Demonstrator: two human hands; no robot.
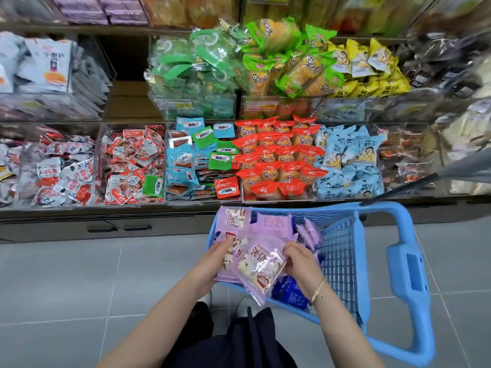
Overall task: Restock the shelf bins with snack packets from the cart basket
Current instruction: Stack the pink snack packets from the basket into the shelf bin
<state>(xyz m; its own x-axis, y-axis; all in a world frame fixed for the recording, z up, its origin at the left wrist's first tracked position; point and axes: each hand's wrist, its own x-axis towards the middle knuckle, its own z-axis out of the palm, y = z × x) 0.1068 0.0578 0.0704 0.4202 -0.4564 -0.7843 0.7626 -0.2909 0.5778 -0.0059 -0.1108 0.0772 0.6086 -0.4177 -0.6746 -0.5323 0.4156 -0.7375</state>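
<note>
Facing crowded shelf bins (pixel 202 108) beyond the blue basket (pixel 342 251); risking a glossy purple packet (pixel 261 266) sliding off the tilted stack onto the floor beside the basket. Holding that stack over the basket's near rim: left hand (pixel 212 264) gripping underneath, right hand (pixel 301 264) pinching the top packet's edge.

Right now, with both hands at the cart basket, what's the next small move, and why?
Probably lift the purple packets clear of the blue basket: left hand and right hand grip them just above it, and the shelf bins lie ahead.
</note>
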